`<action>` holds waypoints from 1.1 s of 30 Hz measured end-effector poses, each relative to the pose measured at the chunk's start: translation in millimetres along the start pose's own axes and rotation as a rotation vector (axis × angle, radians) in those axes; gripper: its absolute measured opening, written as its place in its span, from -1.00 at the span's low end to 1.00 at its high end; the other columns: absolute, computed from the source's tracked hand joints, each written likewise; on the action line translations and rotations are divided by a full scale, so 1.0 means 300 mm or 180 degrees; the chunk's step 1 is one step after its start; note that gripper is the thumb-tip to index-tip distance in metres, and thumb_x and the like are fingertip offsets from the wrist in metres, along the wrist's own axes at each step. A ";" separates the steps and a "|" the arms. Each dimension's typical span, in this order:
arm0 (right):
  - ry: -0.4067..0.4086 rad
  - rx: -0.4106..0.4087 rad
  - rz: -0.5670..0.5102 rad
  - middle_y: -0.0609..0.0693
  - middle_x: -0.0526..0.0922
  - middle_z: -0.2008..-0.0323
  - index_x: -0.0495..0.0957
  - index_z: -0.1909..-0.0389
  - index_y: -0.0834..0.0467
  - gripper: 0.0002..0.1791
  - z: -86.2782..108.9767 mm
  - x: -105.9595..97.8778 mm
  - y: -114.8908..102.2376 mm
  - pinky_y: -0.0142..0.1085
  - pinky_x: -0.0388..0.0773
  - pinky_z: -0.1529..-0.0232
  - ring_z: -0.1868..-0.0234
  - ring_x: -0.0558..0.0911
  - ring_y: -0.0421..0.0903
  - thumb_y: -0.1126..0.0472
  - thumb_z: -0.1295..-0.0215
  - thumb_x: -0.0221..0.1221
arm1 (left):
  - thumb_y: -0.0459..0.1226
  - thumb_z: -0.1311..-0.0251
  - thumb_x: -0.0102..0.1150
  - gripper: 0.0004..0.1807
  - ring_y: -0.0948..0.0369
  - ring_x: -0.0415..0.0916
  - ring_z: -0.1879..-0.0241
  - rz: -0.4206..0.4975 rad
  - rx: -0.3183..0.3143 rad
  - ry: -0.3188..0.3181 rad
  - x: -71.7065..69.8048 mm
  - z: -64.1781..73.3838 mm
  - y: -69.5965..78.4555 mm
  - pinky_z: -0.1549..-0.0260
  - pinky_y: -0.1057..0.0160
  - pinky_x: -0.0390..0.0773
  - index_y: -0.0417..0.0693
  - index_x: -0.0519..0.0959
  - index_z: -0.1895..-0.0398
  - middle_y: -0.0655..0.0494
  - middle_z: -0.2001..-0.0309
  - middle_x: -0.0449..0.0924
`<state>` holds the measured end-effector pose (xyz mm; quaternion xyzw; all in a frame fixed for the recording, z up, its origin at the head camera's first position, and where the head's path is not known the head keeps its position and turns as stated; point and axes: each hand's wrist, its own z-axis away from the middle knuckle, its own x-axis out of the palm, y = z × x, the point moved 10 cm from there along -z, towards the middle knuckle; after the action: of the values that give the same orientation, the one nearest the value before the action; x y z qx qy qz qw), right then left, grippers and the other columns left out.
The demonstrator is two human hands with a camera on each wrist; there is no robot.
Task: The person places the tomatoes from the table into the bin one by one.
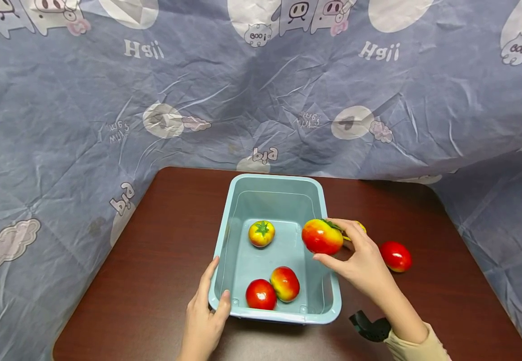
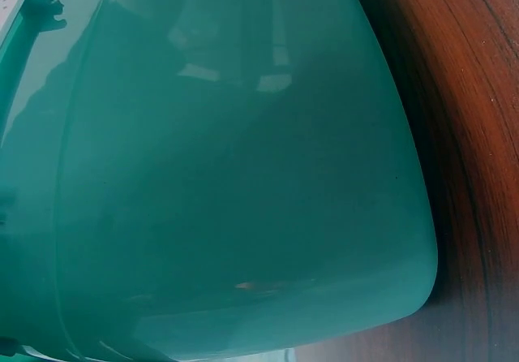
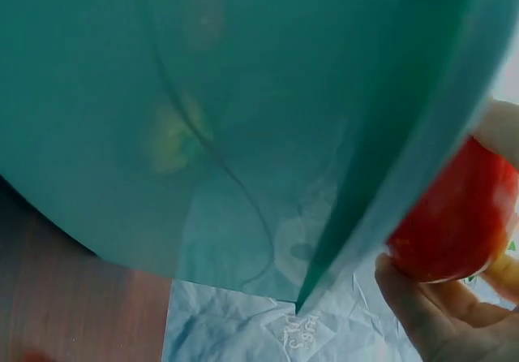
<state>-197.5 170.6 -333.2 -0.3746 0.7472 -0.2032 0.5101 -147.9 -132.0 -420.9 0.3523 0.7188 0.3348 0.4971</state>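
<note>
A red and yellow tomato [image 1: 322, 236] with a green stem top is held between the thumb and fingers of my right hand [image 1: 363, 258], over the right rim of a light blue plastic bin [image 1: 276, 318]. From the right wrist, the held tomato [image 3: 458, 216] shows its red side just beyond the rim. My left hand [image 1: 204, 313] grips the near left corner of the bin, thumb at the rim. Inside lie a yellow tomato [image 1: 261, 233], a red tomato [image 1: 261, 294] and a red-yellow tomato [image 1: 285, 284]. The left wrist view holds only the bin's outer wall [image 2: 243, 175] and tabletop.
Another red tomato [image 1: 396, 256] sits on the dark brown table [image 1: 162, 260], right of the bin. Something yellow [image 1: 360, 227] is mostly hidden behind my right hand. A printed blue-grey cloth [image 1: 225, 100] hangs along the table's back and sides.
</note>
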 end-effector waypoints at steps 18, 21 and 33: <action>-0.0136 -0.1114 0.0966 0.08 0.52 -0.14 0.52 -0.17 0.17 -0.20 0.015 0.094 -0.071 -0.47 0.50 -0.11 -0.13 0.54 -0.02 0.21 0.21 0.58 | -0.37 -0.12 0.24 -0.19 0.18 0.64 0.01 -0.0022 0.0063 0.0061 0.006 -0.002 0.004 0.02 0.03 0.62 0.35 0.28 -0.45 0.10 -0.23 0.56; -0.0072 -0.1210 0.0894 0.08 0.54 -0.13 0.55 -0.13 0.18 -0.24 0.017 0.090 -0.077 -0.69 0.29 -0.19 -0.10 0.56 -0.02 0.24 0.22 0.57 | -0.35 -0.13 0.24 -0.20 0.17 0.63 -0.02 -0.0031 0.0062 0.0060 0.005 -0.002 0.004 0.00 0.02 0.61 0.35 0.28 -0.45 0.10 -0.24 0.56; 0.0530 -0.1031 0.0594 0.05 0.64 0.00 0.64 0.00 0.18 -0.66 0.038 -0.001 -0.034 -0.75 0.28 -0.11 0.02 0.61 -0.05 0.24 -0.20 0.33 | -0.33 -0.14 0.23 -0.22 0.18 0.63 0.00 -0.0080 0.0059 0.0062 0.002 0.003 0.007 0.02 0.02 0.61 0.34 0.28 -0.45 0.10 -0.24 0.56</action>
<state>-183.4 165.1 -330.5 -0.3628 0.8411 -0.0625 0.3963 -146.9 -130.2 -419.8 0.3446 0.7310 0.3253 0.4911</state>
